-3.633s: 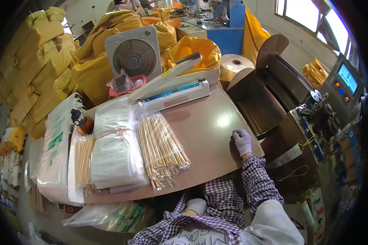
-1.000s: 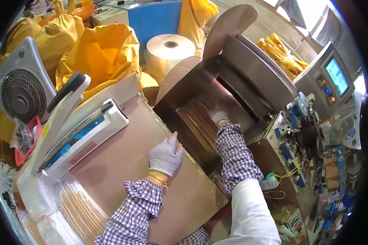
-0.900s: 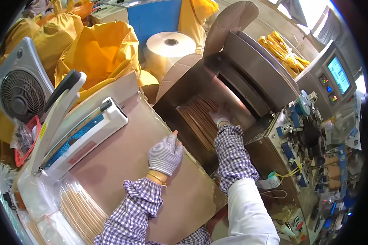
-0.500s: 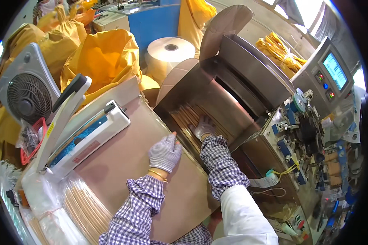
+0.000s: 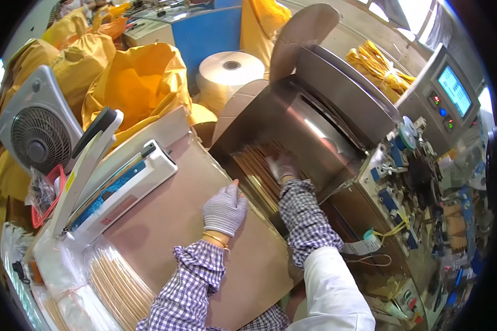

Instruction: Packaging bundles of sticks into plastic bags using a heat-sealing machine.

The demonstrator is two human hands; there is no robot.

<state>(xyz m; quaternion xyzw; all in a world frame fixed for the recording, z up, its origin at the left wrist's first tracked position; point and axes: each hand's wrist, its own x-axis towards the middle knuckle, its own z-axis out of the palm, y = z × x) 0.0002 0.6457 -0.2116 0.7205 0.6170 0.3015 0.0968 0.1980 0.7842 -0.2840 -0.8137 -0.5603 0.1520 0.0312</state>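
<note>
Thin brown sticks [image 5: 258, 175], which look like incense sticks, lie side by side in the slanted metal hopper [image 5: 292, 129] of a machine. My right hand [image 5: 282, 165], in a striped grey glove, is on the sticks with its fingers stretched out; motion smears them, and nothing held shows. My left hand [image 5: 225, 209], gloved alike with one bare fingertip showing, rests palm down near the right edge of a brown board [image 5: 165, 204]. Its index finger points forward, the thumb stands slightly apart, and the other fingers are partly hidden. I see nothing in it.
Left of the board stands a white hand sealer [image 5: 130, 193] with its lever raised, near a grey fan [image 5: 37, 135]. Plastic-wrapped sticks [image 5: 119, 278] lie at lower left. Behind are yellow sacks [image 5: 141, 77] and a film roll [image 5: 231, 69]; at right, a control panel [image 5: 446, 94].
My right hand has shifted slightly to the right over the sticks, uncovering more of them on its left. My left hand has stayed in the same place on the board.
</note>
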